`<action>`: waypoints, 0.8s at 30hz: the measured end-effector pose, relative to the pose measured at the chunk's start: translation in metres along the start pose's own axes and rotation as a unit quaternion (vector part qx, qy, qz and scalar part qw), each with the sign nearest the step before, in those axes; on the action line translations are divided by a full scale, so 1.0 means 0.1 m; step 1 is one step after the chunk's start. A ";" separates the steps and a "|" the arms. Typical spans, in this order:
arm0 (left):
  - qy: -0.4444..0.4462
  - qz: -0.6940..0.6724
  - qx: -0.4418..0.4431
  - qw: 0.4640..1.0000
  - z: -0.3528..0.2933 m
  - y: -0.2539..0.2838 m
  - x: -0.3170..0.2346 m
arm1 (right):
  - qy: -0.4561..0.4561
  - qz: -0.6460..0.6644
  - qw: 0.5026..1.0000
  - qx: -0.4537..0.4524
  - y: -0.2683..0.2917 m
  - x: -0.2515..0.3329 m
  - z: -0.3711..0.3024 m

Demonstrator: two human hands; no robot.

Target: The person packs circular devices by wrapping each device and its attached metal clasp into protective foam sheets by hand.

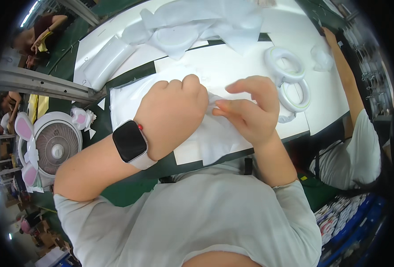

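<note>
My left hand (pixel 172 111) is a closed fist, with a dark-faced watch (pixel 129 140) on its wrist. It rests over a translucent white plastic bag (pixel 217 141) spread on the table in front of me; the fist hides what its fingers grip. Just to its right is my right hand (pixel 252 109). Its index finger is lifted, while the thumb and another fingertip press together at the bag's gathered edge, close to the left fist. Part of the bag hangs toward my waist. What lies inside the bag is hidden.
Two joined white rings (pixel 304 99) lie right of my hands, near a crumpled clear bag (pixel 322 58). Plastic-wrapped pieces (pixel 174 38) fill the far side. A white curved piece (pixel 108 62) lies far left. A fan (pixel 57 144) stands left; a co-worker's arm (pixel 346 73) reaches in right.
</note>
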State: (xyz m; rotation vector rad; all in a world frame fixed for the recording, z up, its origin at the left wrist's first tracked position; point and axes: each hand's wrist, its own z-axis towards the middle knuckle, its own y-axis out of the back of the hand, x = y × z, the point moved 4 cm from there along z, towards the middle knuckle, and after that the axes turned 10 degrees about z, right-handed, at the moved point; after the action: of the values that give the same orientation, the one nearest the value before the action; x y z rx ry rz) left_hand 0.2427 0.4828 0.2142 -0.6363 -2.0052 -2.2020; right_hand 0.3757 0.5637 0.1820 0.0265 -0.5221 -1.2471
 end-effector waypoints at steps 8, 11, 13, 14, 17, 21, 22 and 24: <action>-0.090 0.065 0.006 0.994 0.06 0.13 0.05 | -0.006 0.055 0.998 0.036 -0.07 -0.04 0.27; -0.083 -0.013 0.012 0.996 0.16 0.11 0.22 | -0.048 0.119 0.991 0.033 -0.13 -0.20 0.35; -0.097 -0.144 -0.026 0.985 0.17 0.08 0.39 | -0.092 0.204 0.974 0.033 -0.08 -0.25 0.25; -0.114 -0.273 -0.062 0.953 0.14 0.11 0.45 | -0.141 0.285 0.948 0.030 -0.08 -0.29 0.20; -0.130 -0.332 -0.079 0.931 0.04 0.02 0.57 | -0.145 0.396 0.906 -0.020 -0.08 -0.31 0.14; 0.030 -0.737 -0.082 0.671 -0.01 -0.50 0.58 | -0.104 0.409 0.906 -0.003 0.04 -0.29 0.17; 0.038 -0.769 -0.075 0.634 0.05 -0.71 0.54 | -0.116 0.411 0.904 -0.013 0.04 -0.32 0.16; 0.076 -0.720 -0.118 0.680 0.20 -0.99 0.42 | -0.128 0.406 0.904 -0.025 0.04 -0.35 0.11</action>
State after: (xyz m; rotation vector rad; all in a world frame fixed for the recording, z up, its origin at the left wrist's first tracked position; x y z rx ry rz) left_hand 0.1750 0.5235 0.1388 1.7605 -2.3520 -2.8612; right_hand 0.3672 0.5994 0.1807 -0.3720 -0.6377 -0.4387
